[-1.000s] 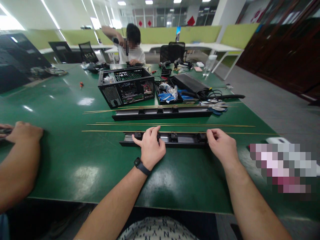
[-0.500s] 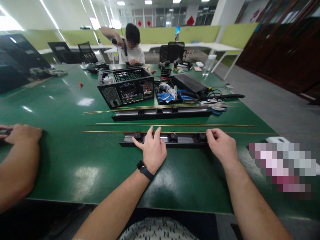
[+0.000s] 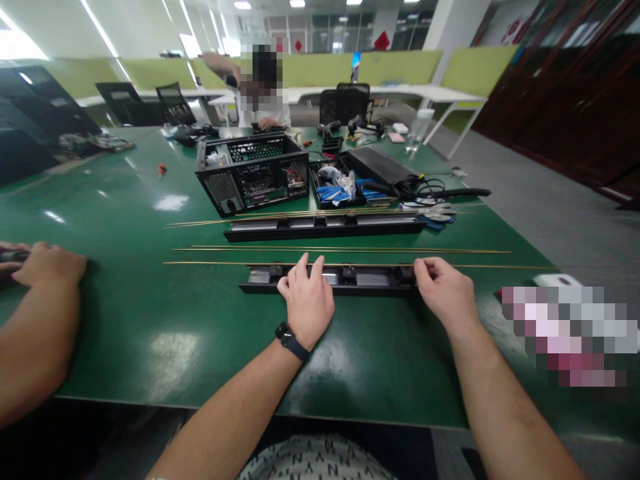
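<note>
"Where's the rail [image 3: 373, 291]?"

"On the green table [image 3: 130, 313], lying crosswise in front of the person, black blocks [image 3: 349, 273] sitting along its channel."

"And the left hand [image 3: 309, 297]?"

"Over the rail, left of its middle. Two fingers reach across it, spread apart; another is curled near the rail's front edge. How hard it presses, if at all, I can't tell."

"The right hand [image 3: 447, 293]?"

"At the rail's right end — thumb and forefinger pressed together there. What they pinch, if anything, is hidden."

"Is that gold rod [image 3: 215, 263] touching the rail?"

"It runs along the far edge, sticking out past both ends; touching or just beside, I can't say."

"What lies beyond?"

"Two more rods [image 3: 350, 251], then a second rail [image 3: 323, 233]. Farther back stands an open case [image 3: 255, 183] — with gloves [image 3: 337, 187] to its right."

"Anyone else close?"

"Another person's hand [image 3: 53, 263], at the far left, beside something dark."
</note>
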`<control>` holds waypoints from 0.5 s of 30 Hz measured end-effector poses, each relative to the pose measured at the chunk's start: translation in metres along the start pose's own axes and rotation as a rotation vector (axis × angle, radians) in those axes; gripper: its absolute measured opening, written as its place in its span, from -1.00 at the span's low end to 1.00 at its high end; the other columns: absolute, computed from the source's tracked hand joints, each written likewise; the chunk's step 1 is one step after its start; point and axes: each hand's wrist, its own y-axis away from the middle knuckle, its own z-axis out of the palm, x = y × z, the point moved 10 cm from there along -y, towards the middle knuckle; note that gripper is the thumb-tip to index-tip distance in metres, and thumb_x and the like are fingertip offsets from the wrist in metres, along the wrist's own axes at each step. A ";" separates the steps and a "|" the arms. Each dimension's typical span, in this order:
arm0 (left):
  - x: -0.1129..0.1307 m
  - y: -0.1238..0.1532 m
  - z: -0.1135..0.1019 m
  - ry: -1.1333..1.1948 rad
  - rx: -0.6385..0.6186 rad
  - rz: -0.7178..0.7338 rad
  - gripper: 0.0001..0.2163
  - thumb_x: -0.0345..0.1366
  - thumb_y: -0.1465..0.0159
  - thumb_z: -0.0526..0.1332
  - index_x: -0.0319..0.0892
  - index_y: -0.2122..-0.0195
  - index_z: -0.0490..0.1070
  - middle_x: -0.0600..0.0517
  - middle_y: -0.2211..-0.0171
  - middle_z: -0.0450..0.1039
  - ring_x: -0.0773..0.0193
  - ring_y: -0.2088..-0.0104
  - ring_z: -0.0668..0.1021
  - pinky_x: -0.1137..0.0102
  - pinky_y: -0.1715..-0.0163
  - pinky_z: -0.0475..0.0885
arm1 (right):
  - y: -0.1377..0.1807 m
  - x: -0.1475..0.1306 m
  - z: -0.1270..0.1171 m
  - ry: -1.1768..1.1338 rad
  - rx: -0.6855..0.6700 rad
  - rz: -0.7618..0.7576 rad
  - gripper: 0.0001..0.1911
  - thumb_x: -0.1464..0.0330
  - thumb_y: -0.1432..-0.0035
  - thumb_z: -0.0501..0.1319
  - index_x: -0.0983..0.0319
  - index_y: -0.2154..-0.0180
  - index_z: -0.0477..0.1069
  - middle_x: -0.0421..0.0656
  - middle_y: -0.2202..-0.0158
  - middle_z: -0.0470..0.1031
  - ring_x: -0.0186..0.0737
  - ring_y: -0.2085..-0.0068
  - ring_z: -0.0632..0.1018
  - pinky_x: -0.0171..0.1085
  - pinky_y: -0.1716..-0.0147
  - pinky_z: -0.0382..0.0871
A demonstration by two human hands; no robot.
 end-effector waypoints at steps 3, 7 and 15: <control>-0.001 -0.001 0.002 0.065 0.009 0.035 -0.59 -0.41 -0.47 0.14 -0.16 -0.32 0.46 -0.31 -0.38 0.39 -0.17 -0.31 0.50 -0.12 -0.23 0.43 | 0.000 0.000 0.000 0.001 0.003 0.000 -0.62 0.02 -0.29 0.18 0.12 0.24 0.62 -0.09 0.29 0.70 -0.01 0.21 0.67 -0.16 0.18 0.39; -0.003 -0.003 0.003 0.141 0.035 0.058 -0.60 -0.43 -0.48 0.11 -0.24 -0.30 0.46 -0.34 -0.34 0.41 -0.15 -0.31 0.50 -0.05 -0.23 0.49 | 0.000 0.000 0.000 0.008 0.010 -0.009 -0.63 0.03 -0.30 0.18 0.12 0.23 0.63 -0.08 0.29 0.70 -0.02 0.21 0.67 -0.17 0.18 0.39; -0.004 -0.006 0.006 0.233 0.047 0.086 -0.63 -0.43 -0.47 0.14 -0.21 -0.27 0.46 -0.29 -0.30 0.47 -0.11 -0.31 0.52 -0.06 -0.28 0.49 | 0.000 -0.002 -0.001 0.002 0.013 -0.012 -0.65 0.05 -0.30 0.19 0.12 0.25 0.62 -0.09 0.31 0.69 -0.02 0.24 0.66 -0.16 0.20 0.40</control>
